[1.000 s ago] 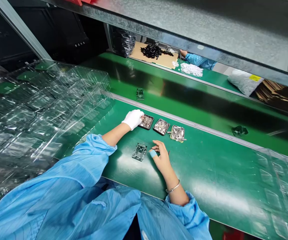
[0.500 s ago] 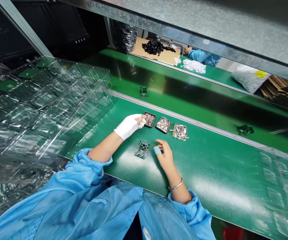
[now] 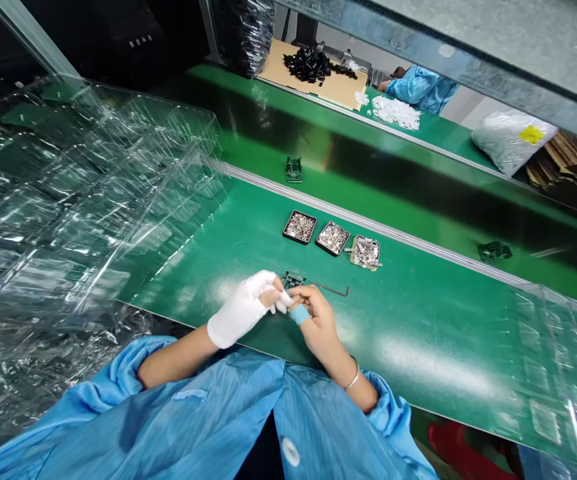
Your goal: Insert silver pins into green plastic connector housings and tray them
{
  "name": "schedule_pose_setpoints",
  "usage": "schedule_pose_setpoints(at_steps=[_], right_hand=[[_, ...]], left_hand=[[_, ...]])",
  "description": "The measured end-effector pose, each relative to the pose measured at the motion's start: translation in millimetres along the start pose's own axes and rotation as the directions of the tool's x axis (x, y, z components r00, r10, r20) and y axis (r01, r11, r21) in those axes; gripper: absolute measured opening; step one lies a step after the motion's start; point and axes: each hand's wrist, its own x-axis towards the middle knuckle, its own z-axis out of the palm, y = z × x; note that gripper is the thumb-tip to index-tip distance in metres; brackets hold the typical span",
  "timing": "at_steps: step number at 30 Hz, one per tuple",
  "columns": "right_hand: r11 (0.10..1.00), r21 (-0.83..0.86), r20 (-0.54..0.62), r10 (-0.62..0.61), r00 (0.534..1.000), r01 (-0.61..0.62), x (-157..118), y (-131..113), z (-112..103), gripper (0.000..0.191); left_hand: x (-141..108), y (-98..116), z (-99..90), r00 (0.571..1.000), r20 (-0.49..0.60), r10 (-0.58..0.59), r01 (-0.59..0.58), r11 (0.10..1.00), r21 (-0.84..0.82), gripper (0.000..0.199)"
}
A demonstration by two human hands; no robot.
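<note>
My left hand (image 3: pixel 245 307), in a white glove with bare thumb and finger ends, is closed in a pinch. Its fingertips meet those of my right hand (image 3: pixel 318 320), bare with a light-blue band on the thumb, also pinching. Whatever is between them is too small or hidden to make out. Just beyond the fingertips lies a small dark-green framed part (image 3: pixel 294 279), partly covered by my hands. An L-shaped hex key (image 3: pixel 331 289) appears to lie on the green bench right of it. Further back stand two black trays of small metal pieces, the left tray (image 3: pixel 285 233) and the middle tray (image 3: pixel 319 245).
A third pile of silvery parts (image 3: pixel 365 252) sits right of the trays. Clear plastic blister trays (image 3: pixel 93 180) are stacked at left, with another clear tray (image 3: pixel 543 360) at right. Green parts lie on the strip beyond the metal rail (image 3: pixel 368 221). A co-worker's blue sleeve (image 3: pixel 425 87) shows at the back.
My left hand has drawn back from the left tray to meet my right hand in front of the framed part. The hex key now shows on the right. The view has shifted slightly.
</note>
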Motion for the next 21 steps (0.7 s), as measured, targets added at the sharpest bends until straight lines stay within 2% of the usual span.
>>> schedule_pose_setpoints(at_steps=[3,6,12,17,21], right_hand=[[0.991,0.12,0.02,0.063,0.998,-0.065,-2.7,-3.4,8.1,0.022],[0.969,0.205,0.094,0.123,0.988,-0.14,-2.4,-5.2,6.8,0.028],[0.88,0.336,0.218,0.275,0.936,-0.337,-2.8,-8.2,3.4,0.037],[0.812,0.424,0.236,0.329,0.914,-0.402,0.9,-9.3,7.2,0.041],[0.737,0.507,0.274,0.354,0.894,-0.447,6.4,-7.1,11.8,0.046]], left_hand=[[-8.2,-2.6,-0.7,0.99,0.144,0.002,-0.017,0.995,0.1,0.025],[-10.4,-4.8,-3.7,0.979,0.203,0.011,-0.046,0.984,0.171,0.023],[-10.8,-5.5,-3.6,0.971,0.236,-0.041,0.022,0.996,0.083,0.027],[-9.9,-3.6,-1.8,0.986,0.169,-0.002,-0.017,0.993,0.114,0.023],[-7.3,-7.5,-2.3,0.99,0.13,-0.053,0.058,0.998,-0.033,0.026]])
